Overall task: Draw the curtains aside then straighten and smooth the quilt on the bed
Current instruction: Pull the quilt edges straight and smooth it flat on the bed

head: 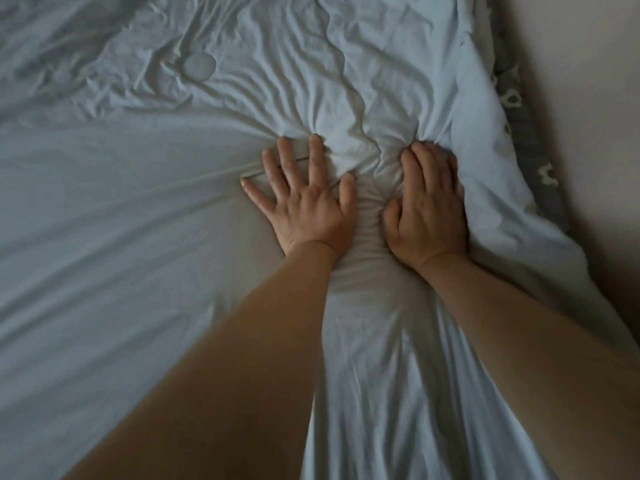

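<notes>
the pale blue-white cotton quilt [138,237] covers nearly the whole bed, and both bare hands lie on it right of the middle, side by side and close together but not touching. the left hand [304,206] lies flat with fingers straight and spread wide, palm down, holding nothing. the right hand [427,209] also presses palm down, fingers together and gently bent over the puffed cloth; it seems to grip nothing, though its fingertips sink into a fold and i cannot tell whether they catch any fabric. between the two hands a narrow raised ridge of gathered cloth [369,209] runs near to far, its long axis in line with the forearms. the heaviest creases [311,81] lie just beyond the fingertips, on the far side, fanning away from the hands toward the far edge of the view. near and left of the left hand the quilt looks much flatter. the quilt's right edge lies just right of the right hand, bunched against a strip of grey patterned fabric [519,109] beside the beige wall [588,98], so the right hand is the nearer one to that edge. judging from this, the smoothing needs to go away from the body, or outward to split the ridge. no curtains are in view.
</notes>
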The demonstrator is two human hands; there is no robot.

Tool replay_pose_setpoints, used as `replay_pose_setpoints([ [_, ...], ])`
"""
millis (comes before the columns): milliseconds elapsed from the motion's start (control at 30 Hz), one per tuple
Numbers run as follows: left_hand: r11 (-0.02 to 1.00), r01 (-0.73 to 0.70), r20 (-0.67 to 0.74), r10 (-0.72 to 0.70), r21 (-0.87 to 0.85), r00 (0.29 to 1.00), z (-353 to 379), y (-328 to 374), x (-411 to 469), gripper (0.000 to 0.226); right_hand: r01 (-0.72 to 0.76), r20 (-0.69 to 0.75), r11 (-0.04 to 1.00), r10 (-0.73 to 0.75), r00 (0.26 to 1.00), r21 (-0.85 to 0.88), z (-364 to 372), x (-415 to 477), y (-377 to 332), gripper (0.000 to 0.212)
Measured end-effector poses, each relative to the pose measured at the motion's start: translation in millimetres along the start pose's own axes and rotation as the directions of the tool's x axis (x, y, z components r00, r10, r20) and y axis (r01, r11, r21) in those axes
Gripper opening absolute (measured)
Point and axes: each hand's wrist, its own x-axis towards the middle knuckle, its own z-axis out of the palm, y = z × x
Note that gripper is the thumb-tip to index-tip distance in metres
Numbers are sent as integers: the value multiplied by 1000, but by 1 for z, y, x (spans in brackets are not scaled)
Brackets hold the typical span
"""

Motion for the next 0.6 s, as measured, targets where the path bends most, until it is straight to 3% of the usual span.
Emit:
replay_pose_setpoints([
  [100, 991, -79, 108, 90, -103, 990, -10, -8, -2, 63, 14, 10, 998, -13, 1000, -58, -3, -3, -1, 59],
  [200, 978, -110, 263, 154, -177, 952, -26, -16, -17, 67, 3, 84, 968, 19, 996, -252, -2, -3, -9, 52],
  [333, 959, -110, 273, 183, -261, 945, -39, -19, -91, 77, 33, 243, 888, 90, 966, -459, -17, -31, -31, 40],
  [400, 970, -74, 235, 130, -233, 963, -44, -22, -133, 80, 145, 306, 880, 0, 952, -452, -33, -61, -33, 35],
  [467, 989, 10, 163, 14, -147, 987, -53, -27, -169, 73, 183, 262, 916, -90, 961, -358, -61, -94, -23, 29],
  [533, 989, 104, 126, -90, -107, 988, -58, -32, -195, 55, 75, 117, 970, -49, 992, -233, -90, -119, -3, 26],
  [600, 973, 176, 269, -132, -148, 954, -62, -30, -213, 50, -133, 29, 976, 140, 990, -175, -117, -133, 18, 27],
])
